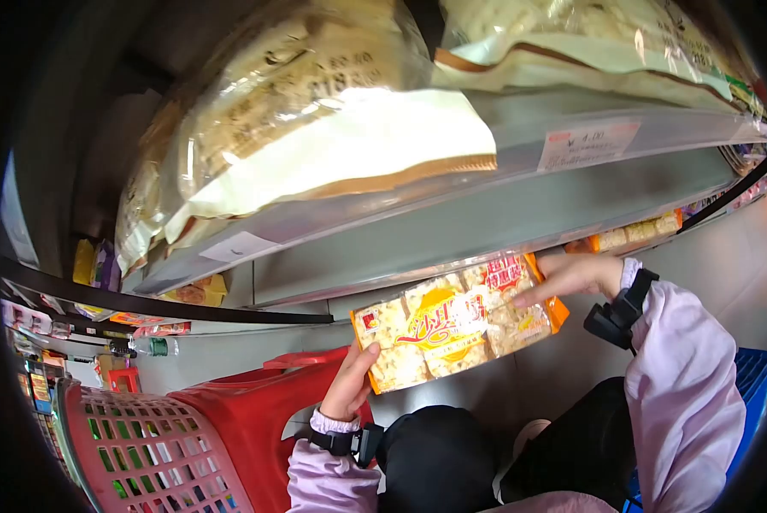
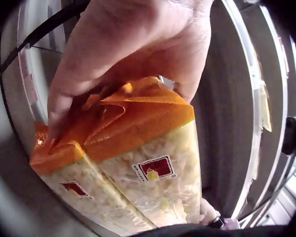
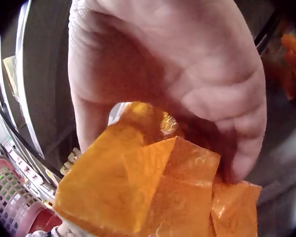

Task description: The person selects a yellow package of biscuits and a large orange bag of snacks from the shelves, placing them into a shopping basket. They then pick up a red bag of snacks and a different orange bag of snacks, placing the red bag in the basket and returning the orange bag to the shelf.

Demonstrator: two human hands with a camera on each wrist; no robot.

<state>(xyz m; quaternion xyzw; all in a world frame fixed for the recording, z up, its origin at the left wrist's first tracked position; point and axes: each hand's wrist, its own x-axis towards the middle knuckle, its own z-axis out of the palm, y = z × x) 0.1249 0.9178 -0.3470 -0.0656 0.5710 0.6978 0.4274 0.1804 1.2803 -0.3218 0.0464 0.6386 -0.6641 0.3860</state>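
A flat pack of sachima (image 1: 460,325), clear-wrapped with orange ends and yellow and red lettering, is held level between both hands in front of the lower shelf. My left hand (image 1: 349,382) grips its left end, thumb on the printed face. At the right end, my right hand (image 1: 578,277) has its thumb on top and its other fingers underneath. The left wrist view shows the left hand (image 2: 133,49) curled over the folded orange end (image 2: 138,118). In the right wrist view, the right hand (image 3: 177,59) spans the other orange end (image 3: 182,192).
Large clear bags (image 1: 315,111) of food sit on the shelf above, over a price label (image 1: 588,144). Below it lies a bare grey shelf (image 1: 486,218). Another similar pack (image 1: 635,234) lies at the right. A pink basket (image 1: 161,436) and red stool (image 1: 255,402) stand at left.
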